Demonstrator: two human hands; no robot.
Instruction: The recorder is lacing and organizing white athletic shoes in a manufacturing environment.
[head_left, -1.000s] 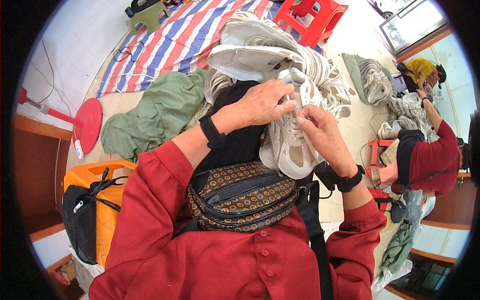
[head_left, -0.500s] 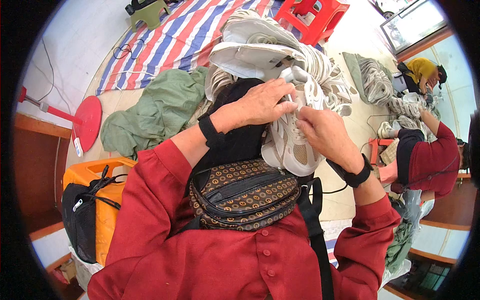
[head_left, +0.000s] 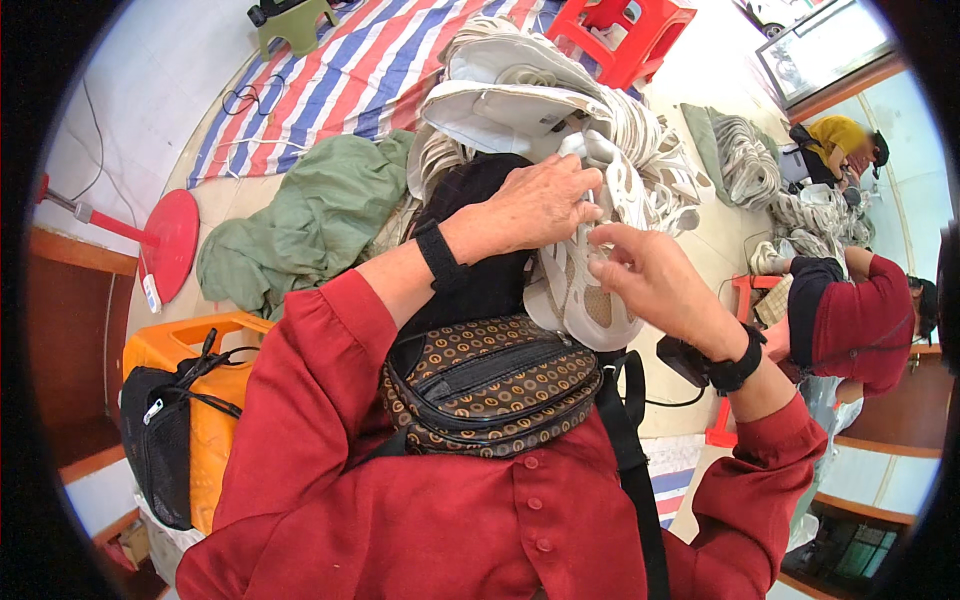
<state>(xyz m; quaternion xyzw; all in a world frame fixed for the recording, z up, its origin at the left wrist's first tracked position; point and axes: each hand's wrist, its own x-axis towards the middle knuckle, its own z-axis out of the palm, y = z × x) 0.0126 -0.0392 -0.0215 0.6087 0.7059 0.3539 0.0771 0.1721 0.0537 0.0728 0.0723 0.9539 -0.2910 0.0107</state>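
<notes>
A cream-white sneaker with a beige mesh toe panel and chunky cut-out side trim is held upright over the lap, toe pointing down toward the brown patterned waist bag. Its upper part is gripped from above, and its lace area is pinched from the right side.

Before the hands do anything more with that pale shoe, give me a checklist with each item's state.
1. Left hand has a grip on the shoe: ok, fingers curled over its upper part.
2. Right hand at the shoe: ok, fingertips pinch near the shoe's middle.
3. What the right fingertips pinch, lace or fabric: cannot tell.
4. Shoe supported: ok, it rests on the lap above the brown patterned waist bag.
5. Pile of pale shoes clear of the hands: ok, it lies beyond them.
6. Co-worker in red out of the way: ok, seated off to the right.
</notes>
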